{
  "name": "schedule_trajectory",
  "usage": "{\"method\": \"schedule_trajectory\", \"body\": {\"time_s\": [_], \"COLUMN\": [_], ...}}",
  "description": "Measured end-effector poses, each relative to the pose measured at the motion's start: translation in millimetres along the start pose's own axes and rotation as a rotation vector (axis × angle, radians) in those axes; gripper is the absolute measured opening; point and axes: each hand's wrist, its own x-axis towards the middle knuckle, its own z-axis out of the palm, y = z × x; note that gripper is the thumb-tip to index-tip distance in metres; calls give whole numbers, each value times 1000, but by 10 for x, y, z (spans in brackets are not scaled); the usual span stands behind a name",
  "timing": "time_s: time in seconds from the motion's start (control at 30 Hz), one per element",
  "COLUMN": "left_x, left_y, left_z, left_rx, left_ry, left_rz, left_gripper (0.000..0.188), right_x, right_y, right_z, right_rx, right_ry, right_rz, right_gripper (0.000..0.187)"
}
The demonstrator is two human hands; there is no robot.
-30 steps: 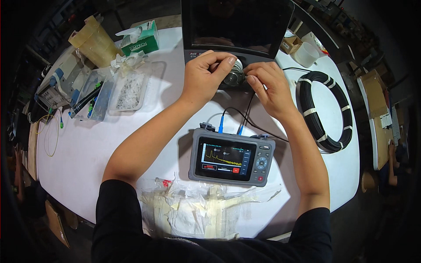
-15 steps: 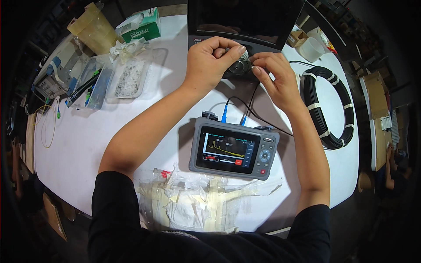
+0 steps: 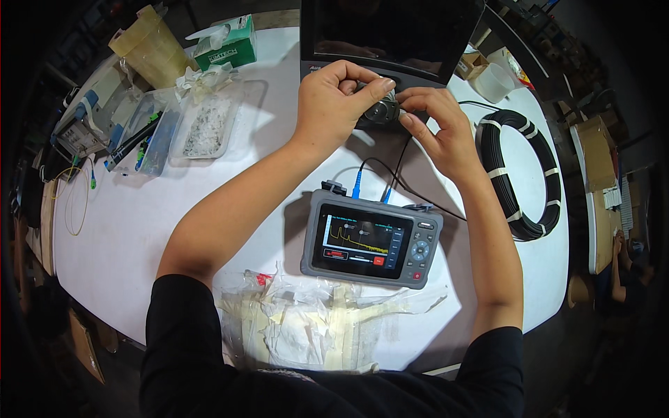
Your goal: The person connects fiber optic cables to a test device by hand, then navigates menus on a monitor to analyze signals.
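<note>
White table (image 3: 125, 244) in a dim room (image 3: 592, 70).

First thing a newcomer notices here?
Likely the grey-cased device with its lit screen, mid-frame on the white table. Next, above it, the left hand and right hand close around a small round dark part. To their right lies the big black cable coil.

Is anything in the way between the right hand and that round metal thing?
Nothing visible is: the right hand is close beside the round metal thing. The left hand is on its other side.
</note>
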Motion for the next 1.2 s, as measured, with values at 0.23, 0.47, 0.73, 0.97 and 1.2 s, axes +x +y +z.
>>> {"method": "schedule_trajectory", "body": {"time_s": [0.23, 0.47, 0.73, 0.97, 1.2], "left_x": [6, 2, -30, -17, -25], "left_y": [-49, -35, 27, -14, -1], "left_z": [-59, -80, -38, -42, -43], "left_rx": [152, 81, 92, 35, 76], "left_ry": [-39, -93, -62, -53, -50], "left_rz": [102, 36, 19, 3, 19], "left_gripper": [20, 17, 14, 15, 16], "right_x": [-8, 9, -16, -2, -5], "right_y": [6, 27, -9, -10, 9], "right_z": [28, 37, 38, 40, 40], "right_rx": [4, -57, -102, -85, -81], "right_ry": [22, 23, 11, 13, 12], "right_rz": [-2, -35, -13, -6, -10], "right_gripper": [19, 18, 16, 17, 17]}}
